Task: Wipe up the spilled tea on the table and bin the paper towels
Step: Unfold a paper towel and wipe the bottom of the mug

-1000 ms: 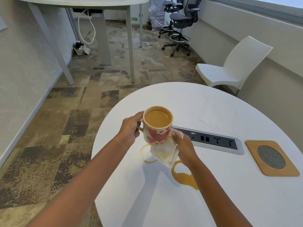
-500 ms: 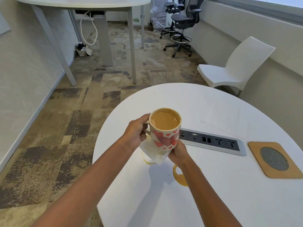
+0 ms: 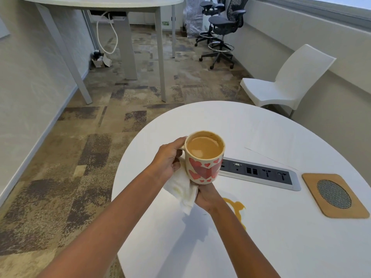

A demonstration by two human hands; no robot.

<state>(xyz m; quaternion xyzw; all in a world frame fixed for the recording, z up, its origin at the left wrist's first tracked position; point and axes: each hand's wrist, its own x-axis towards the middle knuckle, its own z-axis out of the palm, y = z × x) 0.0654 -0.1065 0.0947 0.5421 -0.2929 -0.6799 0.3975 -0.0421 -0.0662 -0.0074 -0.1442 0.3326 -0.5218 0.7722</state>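
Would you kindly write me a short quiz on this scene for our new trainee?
1. True or false: the heart-patterned mug stands on the white table.
2. What does the right hand hold at the mug's base? A) paper towel B) sponge C) spoon
3. Fill in: the ____ hand grips the mug's handle.

Key: 1. False, it is held above the table. 2. A. 3. Left: the left hand.
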